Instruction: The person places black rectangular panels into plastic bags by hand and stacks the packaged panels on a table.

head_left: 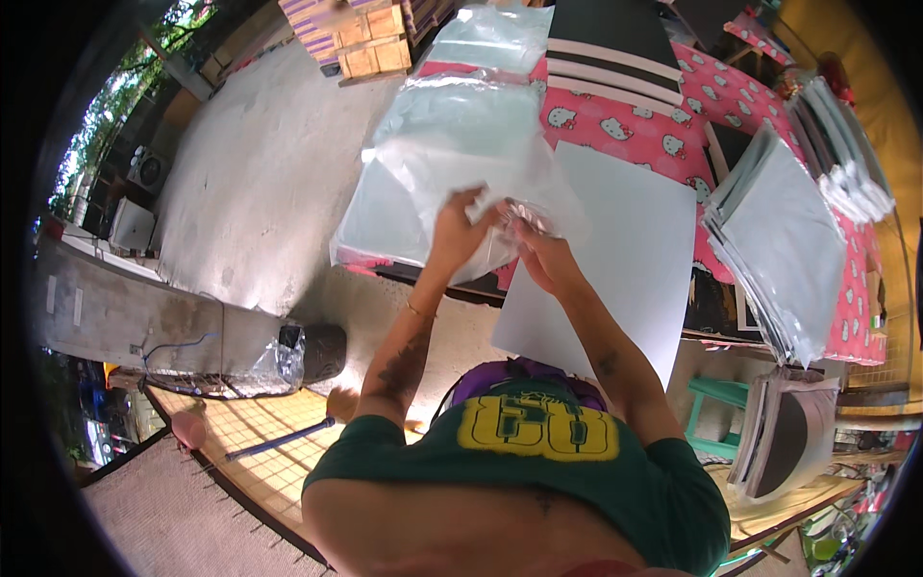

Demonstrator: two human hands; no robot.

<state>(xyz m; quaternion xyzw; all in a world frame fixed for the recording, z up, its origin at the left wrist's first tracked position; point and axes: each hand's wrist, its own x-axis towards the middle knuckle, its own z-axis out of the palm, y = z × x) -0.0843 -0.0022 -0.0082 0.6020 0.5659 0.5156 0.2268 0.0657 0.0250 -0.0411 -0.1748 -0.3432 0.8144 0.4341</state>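
A clear plastic bag [433, 159], thin and wrinkled, lies loosely over a stack of similar clear plastic [375, 216] on the table. My right hand [546, 258] pinches a crumpled part of its near edge. Beside it, my left hand [456, 233] rests against the plastic, with thumb and fingers apart and the thumb reaching toward the pinched part. Under and right of my right hand is a large white sheet [615, 260], flat and reaching over the table's near edge toward my body.
Black-and-white boards [611, 58] are stacked at the back on a pink patterned tablecloth [567, 113]. Plastic-wrapped panels [779, 231] lie to the right. A green stool [716, 413] and more wrapped panels [788, 433] stand below. Wooden crates [370, 43] stand behind; a black bin [322, 351] is left.
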